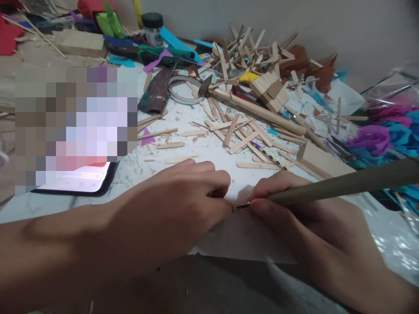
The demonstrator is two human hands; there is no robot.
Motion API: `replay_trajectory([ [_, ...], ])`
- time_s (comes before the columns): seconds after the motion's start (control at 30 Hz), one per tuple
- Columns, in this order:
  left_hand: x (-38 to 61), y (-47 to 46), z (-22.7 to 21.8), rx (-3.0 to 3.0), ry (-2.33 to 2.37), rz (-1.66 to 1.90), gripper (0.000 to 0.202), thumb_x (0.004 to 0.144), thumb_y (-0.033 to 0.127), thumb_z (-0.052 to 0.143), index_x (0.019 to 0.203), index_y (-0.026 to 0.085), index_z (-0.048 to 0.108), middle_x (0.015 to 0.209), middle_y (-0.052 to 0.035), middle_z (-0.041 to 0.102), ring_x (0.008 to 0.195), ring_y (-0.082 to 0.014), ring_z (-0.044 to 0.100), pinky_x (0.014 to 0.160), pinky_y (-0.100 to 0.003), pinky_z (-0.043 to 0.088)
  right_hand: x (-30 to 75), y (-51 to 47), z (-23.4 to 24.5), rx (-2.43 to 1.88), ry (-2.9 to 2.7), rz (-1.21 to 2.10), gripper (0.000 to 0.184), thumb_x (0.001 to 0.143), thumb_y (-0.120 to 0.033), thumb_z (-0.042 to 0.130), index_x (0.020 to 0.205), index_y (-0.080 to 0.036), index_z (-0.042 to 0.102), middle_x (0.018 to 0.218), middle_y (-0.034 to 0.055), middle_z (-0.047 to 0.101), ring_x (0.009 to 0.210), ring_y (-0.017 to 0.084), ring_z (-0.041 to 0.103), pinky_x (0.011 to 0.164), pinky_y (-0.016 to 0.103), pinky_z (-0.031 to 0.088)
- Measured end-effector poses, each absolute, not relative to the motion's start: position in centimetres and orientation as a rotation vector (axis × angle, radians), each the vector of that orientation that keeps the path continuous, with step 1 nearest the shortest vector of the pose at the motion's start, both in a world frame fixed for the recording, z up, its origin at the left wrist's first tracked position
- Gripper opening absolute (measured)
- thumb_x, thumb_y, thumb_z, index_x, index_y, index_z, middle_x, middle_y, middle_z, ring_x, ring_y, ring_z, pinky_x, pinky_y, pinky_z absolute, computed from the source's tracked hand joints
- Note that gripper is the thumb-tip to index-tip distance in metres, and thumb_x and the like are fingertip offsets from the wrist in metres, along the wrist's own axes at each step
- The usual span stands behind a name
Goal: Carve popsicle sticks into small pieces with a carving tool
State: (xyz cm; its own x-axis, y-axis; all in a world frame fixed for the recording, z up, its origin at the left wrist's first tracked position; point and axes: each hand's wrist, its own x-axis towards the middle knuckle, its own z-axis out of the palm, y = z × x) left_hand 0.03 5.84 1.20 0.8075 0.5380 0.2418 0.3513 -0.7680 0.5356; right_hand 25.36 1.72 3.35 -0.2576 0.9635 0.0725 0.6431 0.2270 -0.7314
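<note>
My right hand [330,226] is closed like a pen grip on a tool with a long, round wooden handle [356,181]. Its thin dark tip pokes out past my thumb and points left, touching or nearly touching my left fingertips. My left hand [183,205] is curled, thumb and index finger pinched together close to that tip; what they hold, if anything, is hidden. Both hands are low over the front edge of the white table [242,250].
Craft sticks [242,131] and shavings litter the table ahead. Farther back lie a hammer [258,109], a tape roll [186,89], a wood block [271,91] and a heap of joined sticks [252,52]. A phone [75,183] is at left, paper flowers [373,139] at right.
</note>
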Motion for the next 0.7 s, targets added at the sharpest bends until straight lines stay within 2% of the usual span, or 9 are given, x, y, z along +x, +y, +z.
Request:
replay_trajectory([
  [0.23,-0.17,5.96,1.01,2.516,0.656,0.531,0.04,0.114,0.007,0.054,0.084,0.02,0.077,0.088,0.0015,0.066,0.083,-0.0183,0.059,0.074,-0.037,0.041,25.43,1.76,3.28,-1.457,-2.021,0.74,0.027,0.111,-0.044,0.071,0.089,-0.031,0.081,0.081,-0.0001,0.083,0.067,0.018,0.073,0.053,0.028,0.053],
  [0.5,-0.24,5.84,0.95,2.467,0.65,0.527,0.033,0.114,0.009,0.055,0.091,0.02,0.077,0.093,0.0012,0.067,0.086,-0.0199,0.058,0.076,-0.039,0.04,25.74,1.57,3.88,-1.405,-2.097,0.72,0.025,0.114,-0.037,0.067,0.092,-0.03,0.078,0.082,-0.0018,0.08,0.066,0.016,0.071,0.054,0.027,0.053],
  [0.7,-0.06,6.15,1.1,2.479,0.621,0.536,0.04,0.111,0.007,0.054,0.076,0.019,0.069,0.086,0.0009,0.06,0.079,-0.0186,0.052,0.072,-0.039,0.035,25.64,1.76,3.98,-1.328,-2.277,0.598,0.023,0.117,-0.03,0.059,0.097,-0.03,0.071,0.081,-0.0048,0.077,0.064,0.013,0.071,0.053,0.022,0.052],
])
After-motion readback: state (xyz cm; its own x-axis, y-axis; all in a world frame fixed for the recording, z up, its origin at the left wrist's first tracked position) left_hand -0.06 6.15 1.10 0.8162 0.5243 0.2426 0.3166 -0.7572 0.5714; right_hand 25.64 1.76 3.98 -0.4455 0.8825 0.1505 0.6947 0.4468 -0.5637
